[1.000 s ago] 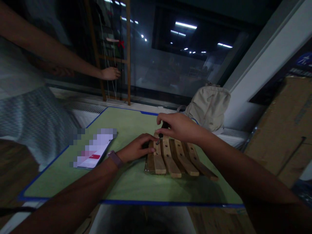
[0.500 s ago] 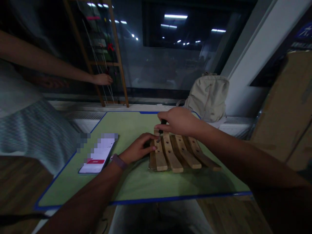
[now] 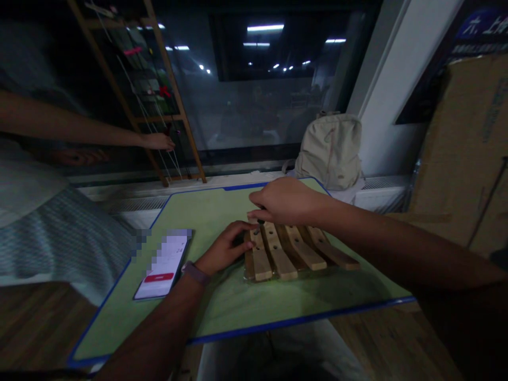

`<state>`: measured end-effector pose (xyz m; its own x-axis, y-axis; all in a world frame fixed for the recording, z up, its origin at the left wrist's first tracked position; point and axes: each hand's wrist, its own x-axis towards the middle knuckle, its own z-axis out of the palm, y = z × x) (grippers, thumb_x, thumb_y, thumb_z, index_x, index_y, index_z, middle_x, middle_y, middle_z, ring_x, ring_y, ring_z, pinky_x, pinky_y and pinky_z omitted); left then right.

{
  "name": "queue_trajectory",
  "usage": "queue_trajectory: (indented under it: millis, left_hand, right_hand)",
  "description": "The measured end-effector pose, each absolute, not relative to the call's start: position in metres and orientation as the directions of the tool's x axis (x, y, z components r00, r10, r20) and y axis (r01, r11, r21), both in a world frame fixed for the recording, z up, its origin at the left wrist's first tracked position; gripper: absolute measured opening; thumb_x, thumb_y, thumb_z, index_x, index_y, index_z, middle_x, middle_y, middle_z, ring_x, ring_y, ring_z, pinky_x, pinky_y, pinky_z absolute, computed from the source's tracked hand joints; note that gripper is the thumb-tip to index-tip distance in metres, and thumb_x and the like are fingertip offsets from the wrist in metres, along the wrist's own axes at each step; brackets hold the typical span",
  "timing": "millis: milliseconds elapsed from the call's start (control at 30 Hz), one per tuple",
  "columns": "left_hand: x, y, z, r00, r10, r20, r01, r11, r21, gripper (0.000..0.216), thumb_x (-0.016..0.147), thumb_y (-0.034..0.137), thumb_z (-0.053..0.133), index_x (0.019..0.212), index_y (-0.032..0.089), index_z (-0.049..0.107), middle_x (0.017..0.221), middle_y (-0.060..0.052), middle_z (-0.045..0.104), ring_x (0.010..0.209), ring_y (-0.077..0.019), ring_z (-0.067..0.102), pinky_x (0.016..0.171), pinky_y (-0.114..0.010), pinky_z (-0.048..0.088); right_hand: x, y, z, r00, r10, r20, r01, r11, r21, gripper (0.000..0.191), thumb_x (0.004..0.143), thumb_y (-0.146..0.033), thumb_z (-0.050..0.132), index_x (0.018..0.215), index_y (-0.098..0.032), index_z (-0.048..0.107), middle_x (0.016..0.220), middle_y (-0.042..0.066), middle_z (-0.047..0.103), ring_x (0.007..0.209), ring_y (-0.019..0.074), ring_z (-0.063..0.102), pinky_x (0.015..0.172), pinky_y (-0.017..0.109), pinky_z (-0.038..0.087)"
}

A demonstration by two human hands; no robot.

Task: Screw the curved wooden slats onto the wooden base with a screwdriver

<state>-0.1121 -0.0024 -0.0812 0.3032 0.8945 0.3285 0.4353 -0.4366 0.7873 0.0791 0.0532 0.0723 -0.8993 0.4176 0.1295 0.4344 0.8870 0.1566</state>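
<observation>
My right hand (image 3: 283, 203) is closed around a screwdriver (image 3: 261, 219) with a dark handle, held over the far part of the leftmost wooden slat (image 3: 262, 264). Most of the handle is hidden by the fingers, and its tip points at a hole in that slat. At the left edge of the same slat, my left hand (image 3: 226, 246) grips with thumb and index finger, the index near the screwdriver's tip. Several curved wooden slats with dark holes lie side by side across a brown wooden base (image 3: 249, 270). Whether a screw sits under the tip is too small to tell.
A phone (image 3: 164, 267) lies left on the green, blue-edged table (image 3: 222, 312). Beyond stand a beige backpack (image 3: 331, 151) and a wooden frame with strings (image 3: 178, 121), which another person's hand (image 3: 159, 142) touches. Cardboard (image 3: 456, 148) stands at the right.
The camera view has shifted and tilted slightly. My right hand has turned over the screwdriver, so less of the dark handle shows. My left hand stays at the leftmost slat.
</observation>
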Motion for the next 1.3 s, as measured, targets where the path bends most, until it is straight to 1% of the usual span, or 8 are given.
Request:
queue_trajectory:
  millis: [167,300,400,600,733,900,1000,1300]
  left_hand:
    - [-0.111,-0.002,-0.081,0.289,0.9,0.326,0.427,-0.426,0.798,0.034,0.089,0.043,0.056,0.114,0.019,0.054,0.115,-0.009,0.058,0.11,-0.0231,0.054,0.099,-0.04,0.041]
    - [-0.111,-0.003,-0.078,0.3,0.896,0.327,0.44,-0.434,0.786,0.035,0.089,0.044,0.054,0.115,0.02,0.054,0.118,-0.009,0.057,0.114,-0.024,0.052,0.102,-0.04,0.039]
    - [-0.112,-0.003,-0.079,0.302,0.897,0.322,0.449,-0.432,0.782,0.035,0.089,0.043,0.054,0.116,0.02,0.054,0.12,-0.009,0.057,0.116,-0.024,0.051,0.103,-0.039,0.038]
    - [-0.111,0.0,-0.087,0.259,0.907,0.333,0.43,-0.416,0.801,0.032,0.089,0.043,0.055,0.109,0.018,0.057,0.11,-0.007,0.06,0.107,-0.0227,0.054,0.098,-0.037,0.041]
    - [-0.11,-0.001,-0.084,0.258,0.904,0.341,0.418,-0.423,0.804,0.033,0.089,0.043,0.055,0.113,0.019,0.056,0.114,-0.008,0.059,0.11,-0.0229,0.053,0.099,-0.035,0.04]
    - [-0.11,-0.002,-0.083,0.271,0.894,0.356,0.419,-0.443,0.793,0.034,0.088,0.043,0.057,0.113,0.02,0.057,0.117,-0.01,0.058,0.113,-0.0245,0.053,0.1,-0.038,0.039]
    - [-0.109,0.0,-0.086,0.26,0.89,0.374,0.39,-0.451,0.803,0.035,0.087,0.043,0.058,0.112,0.018,0.058,0.114,-0.01,0.06,0.109,-0.0253,0.054,0.099,-0.04,0.04]
    - [-0.109,0.0,-0.083,0.268,0.876,0.4,0.411,-0.48,0.775,0.033,0.086,0.04,0.061,0.112,0.019,0.059,0.114,-0.009,0.06,0.109,-0.0235,0.054,0.099,-0.039,0.04]
  right_hand:
    - [0.077,0.05,0.074,-0.977,0.182,0.107,0.178,0.983,-0.047,0.025,0.082,-0.021,0.059,0.105,-0.014,0.055,0.111,0.012,0.058,0.082,0.0155,0.056,0.062,0.025,0.035]
    - [0.072,0.065,0.074,-0.943,0.313,0.114,0.314,0.949,-0.007,0.008,0.081,-0.02,0.059,0.087,-0.015,0.061,0.088,0.007,0.065,0.079,0.0166,0.057,0.062,0.026,0.034]
    - [0.076,0.065,0.071,-0.891,0.441,0.104,0.45,0.888,0.091,0.026,0.086,-0.039,0.056,0.076,-0.016,0.064,0.074,0.008,0.064,0.071,0.0194,0.057,0.058,0.028,0.03]
    - [0.074,0.048,0.075,-0.976,0.202,0.083,0.196,0.978,-0.072,0.022,0.081,-0.021,0.062,0.102,-0.013,0.057,0.106,0.011,0.057,0.078,0.0148,0.053,0.061,0.024,0.033]
    - [0.066,0.068,0.08,-0.973,0.229,0.016,0.226,0.967,-0.119,0.021,0.078,-0.013,0.062,0.098,-0.015,0.057,0.096,0.006,0.06,0.078,0.0144,0.052,0.059,0.023,0.03]
    - [0.065,0.071,0.075,-0.912,0.393,0.115,0.396,0.918,0.002,0.02,0.08,-0.037,0.065,0.078,-0.018,0.06,0.071,0.002,0.059,0.064,0.0144,0.048,0.054,0.026,0.022]
    - [0.065,0.052,0.071,-0.948,0.308,0.085,0.313,0.948,0.057,0.014,0.086,-0.029,0.057,0.083,-0.016,0.061,0.084,0.005,0.059,0.064,0.0135,0.047,0.055,0.026,0.023]
    - [0.07,0.065,0.08,-0.97,0.242,-0.002,0.239,0.957,-0.165,0.011,0.081,-0.012,0.055,0.091,-0.016,0.056,0.092,0.006,0.06,0.078,0.0149,0.054,0.063,0.024,0.035]
